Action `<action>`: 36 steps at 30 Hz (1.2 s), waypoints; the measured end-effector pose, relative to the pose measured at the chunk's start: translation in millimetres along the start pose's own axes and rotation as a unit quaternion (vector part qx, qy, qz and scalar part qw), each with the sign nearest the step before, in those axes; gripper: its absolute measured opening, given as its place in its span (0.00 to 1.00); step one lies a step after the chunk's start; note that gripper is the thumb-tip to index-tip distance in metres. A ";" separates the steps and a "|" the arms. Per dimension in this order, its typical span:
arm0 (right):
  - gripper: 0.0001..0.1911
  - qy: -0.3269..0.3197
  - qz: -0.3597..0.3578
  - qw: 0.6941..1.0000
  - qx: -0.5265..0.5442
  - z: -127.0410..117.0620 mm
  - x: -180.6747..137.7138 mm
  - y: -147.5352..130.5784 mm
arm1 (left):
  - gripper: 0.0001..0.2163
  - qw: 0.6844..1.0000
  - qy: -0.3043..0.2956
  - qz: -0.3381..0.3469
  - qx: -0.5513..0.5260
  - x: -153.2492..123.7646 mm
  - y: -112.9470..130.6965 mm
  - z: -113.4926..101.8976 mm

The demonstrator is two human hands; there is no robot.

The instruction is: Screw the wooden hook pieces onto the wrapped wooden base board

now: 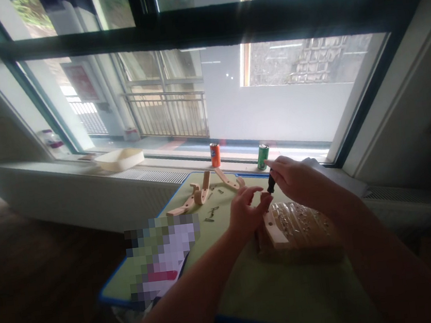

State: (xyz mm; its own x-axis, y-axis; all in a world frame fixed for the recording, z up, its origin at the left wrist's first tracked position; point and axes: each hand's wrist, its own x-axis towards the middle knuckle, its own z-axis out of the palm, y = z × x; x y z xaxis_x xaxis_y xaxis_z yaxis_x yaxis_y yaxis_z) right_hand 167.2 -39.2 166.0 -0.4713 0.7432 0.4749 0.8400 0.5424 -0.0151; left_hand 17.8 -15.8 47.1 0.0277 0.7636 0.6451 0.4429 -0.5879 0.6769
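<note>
My right hand (295, 181) grips the black handle of a screwdriver (271, 182), which points down at a pale wooden hook (274, 231). The hook lies along the left side of a brown box (304, 224) with shiny clear wrapping on top. At the hook's far end, my left hand (244, 211) holds it between thumb and fingers, close to the screwdriver's lower part. A dark hole shows in the wood. The screwdriver tip is hidden, and I cannot make out a screw under it.
More wooden hooks (202, 190) lie at the table's far left, with several screws (209, 219) near them. Papers (171, 254), partly blurred, rest on the green table (230, 294). An orange can (215, 155), a green can (262, 156) and a cream tray (120, 160) stand along the windowsill.
</note>
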 end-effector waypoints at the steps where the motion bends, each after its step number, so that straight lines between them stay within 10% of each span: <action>1: 0.18 0.005 0.000 1.000 0.003 0.2 0.3 -0.5 | 0.16 1.000 -0.008 0.000 0.002 0.1 -0.4 0.8; 12: 0.23 0.043 0.064 0.992 -0.095 6.8 6.8 -2.7 | 0.18 0.998 0.013 0.035 0.058 2.2 -0.8 1.8; 25: 0.13 0.061 -0.034 0.997 0.034 3.3 5.8 4.0 | 0.09 0.993 -0.030 0.097 0.059 4.1 -1.8 2.1; 36: 0.20 0.046 0.043 0.998 -0.026 1.5 7.2 -0.6 | 0.13 0.999 0.001 0.033 0.033 3.3 6.3 -0.9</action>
State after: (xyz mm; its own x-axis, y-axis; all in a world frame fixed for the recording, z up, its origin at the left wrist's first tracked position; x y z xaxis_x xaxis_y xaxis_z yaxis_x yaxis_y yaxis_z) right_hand 162.8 -33.6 168.1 -0.3725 0.7460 0.5520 0.8901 0.4555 -0.0149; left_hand 19.8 -17.2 53.8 0.0570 0.7232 0.6883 0.4983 -0.6180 0.6081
